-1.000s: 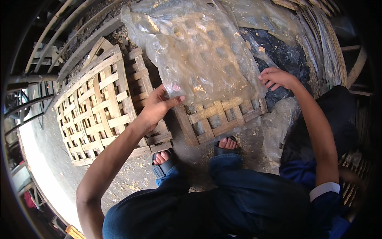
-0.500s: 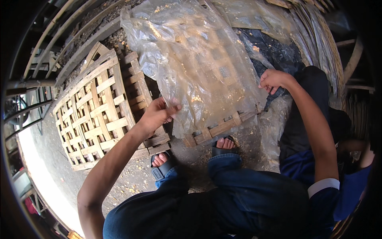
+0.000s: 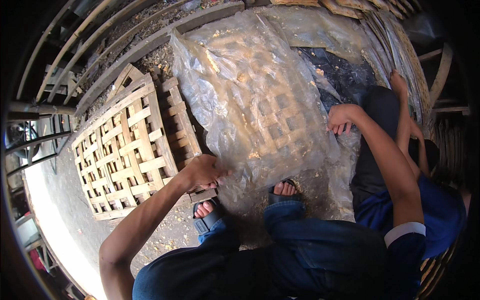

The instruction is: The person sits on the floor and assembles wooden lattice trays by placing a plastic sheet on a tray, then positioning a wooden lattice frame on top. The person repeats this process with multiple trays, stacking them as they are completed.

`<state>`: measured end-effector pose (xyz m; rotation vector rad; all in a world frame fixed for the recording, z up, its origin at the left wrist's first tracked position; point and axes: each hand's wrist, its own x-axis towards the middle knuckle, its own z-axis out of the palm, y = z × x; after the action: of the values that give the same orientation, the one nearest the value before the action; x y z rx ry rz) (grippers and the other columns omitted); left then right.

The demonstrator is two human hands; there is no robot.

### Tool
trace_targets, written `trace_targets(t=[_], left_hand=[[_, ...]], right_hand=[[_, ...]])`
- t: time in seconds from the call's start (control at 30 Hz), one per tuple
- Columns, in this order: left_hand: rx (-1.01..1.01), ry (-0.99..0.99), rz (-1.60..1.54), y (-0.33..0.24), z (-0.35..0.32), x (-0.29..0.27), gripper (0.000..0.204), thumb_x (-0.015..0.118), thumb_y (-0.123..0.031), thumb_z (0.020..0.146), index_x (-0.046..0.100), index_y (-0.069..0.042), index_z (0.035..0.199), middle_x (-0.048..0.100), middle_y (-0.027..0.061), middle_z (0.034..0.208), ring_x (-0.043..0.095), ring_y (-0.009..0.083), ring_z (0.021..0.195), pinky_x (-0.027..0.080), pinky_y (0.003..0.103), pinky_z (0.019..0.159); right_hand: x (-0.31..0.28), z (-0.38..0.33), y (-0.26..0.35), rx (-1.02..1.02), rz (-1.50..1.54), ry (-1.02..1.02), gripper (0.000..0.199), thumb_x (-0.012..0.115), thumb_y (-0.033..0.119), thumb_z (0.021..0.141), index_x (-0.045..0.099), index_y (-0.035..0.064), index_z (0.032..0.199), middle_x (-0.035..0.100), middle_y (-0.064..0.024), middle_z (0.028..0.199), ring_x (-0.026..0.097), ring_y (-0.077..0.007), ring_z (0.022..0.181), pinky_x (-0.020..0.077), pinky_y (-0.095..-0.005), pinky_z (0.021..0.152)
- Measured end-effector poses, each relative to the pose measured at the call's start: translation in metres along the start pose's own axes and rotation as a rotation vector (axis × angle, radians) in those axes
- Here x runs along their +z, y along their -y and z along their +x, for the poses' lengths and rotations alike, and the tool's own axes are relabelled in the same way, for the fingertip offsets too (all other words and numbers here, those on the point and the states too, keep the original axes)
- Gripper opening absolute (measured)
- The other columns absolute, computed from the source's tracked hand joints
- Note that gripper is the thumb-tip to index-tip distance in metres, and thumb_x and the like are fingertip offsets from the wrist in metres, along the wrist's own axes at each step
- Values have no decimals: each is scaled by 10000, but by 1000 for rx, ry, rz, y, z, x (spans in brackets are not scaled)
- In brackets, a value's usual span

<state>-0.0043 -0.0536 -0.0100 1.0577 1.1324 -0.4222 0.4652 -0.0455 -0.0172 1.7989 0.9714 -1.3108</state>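
Observation:
A clear, crumpled plastic sheet, dotted with yellowish crumbs, lies over a woven slat rack that shows through it. My left hand is closed at the sheet's near left corner, with the plastic at its fingertips. At the sheet's right edge my right hand has its fingers curled down and pinched on the plastic. The near edge of the sheet hangs just beyond my sandalled feet.
Left of the sheet, woven slat racks lean in a stack. Close on my right crouches a co-worker in dark trousers, one hand at stacked panels. Black plastic lies beyond my right hand. Crumbs litter the floor.
The sheet's near edge has dropped over the rack's near slat, which was bare before. Both my hands have moved lower in view. The co-worker's hands have come into sight at the right.

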Motion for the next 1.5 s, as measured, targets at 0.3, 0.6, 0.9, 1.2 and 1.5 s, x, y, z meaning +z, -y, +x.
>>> trace_targets(t=[0.3,0.6,0.9,1.2,1.5], left_hand=[[280,-525,751,-41,-48,-43,337,694,-298,909,695,-30,1113,737,154,902,735,268,707,584,370,661],[592,-730,1562,-92,-35,-127,375,666,-270,853,646,-84,1178,564,116,1296,529,301,1221,429,471,1054],[553,-571,1591,-67,34,-119,528,611,-380,934,525,-180,1415,441,48,1523,391,256,1417,276,513,1191],[585,-580,1525,-75,42,-125,447,641,-350,908,602,-174,1316,535,35,1430,468,240,1347,294,518,1184],[720,-666,1422,-86,43,-151,400,643,-298,908,622,-152,1280,562,75,1384,509,262,1306,335,502,1163]], right_hand=[[-38,-2,23,-378,246,-680,455,724,363,874,647,-24,1102,695,-146,855,655,-224,590,564,-364,564],[-49,40,45,-556,112,-937,290,804,252,772,693,2,870,709,-155,795,701,-263,759,534,-395,702],[-55,46,25,-513,164,-899,148,672,153,793,740,50,876,728,-186,942,700,-360,917,544,-431,832],[-71,48,22,-485,130,-946,224,653,235,867,740,47,952,720,-200,1001,689,-352,974,530,-428,860],[-115,48,107,-521,336,-992,442,667,402,902,683,20,1124,690,-199,1164,655,-364,1101,506,-442,930]])
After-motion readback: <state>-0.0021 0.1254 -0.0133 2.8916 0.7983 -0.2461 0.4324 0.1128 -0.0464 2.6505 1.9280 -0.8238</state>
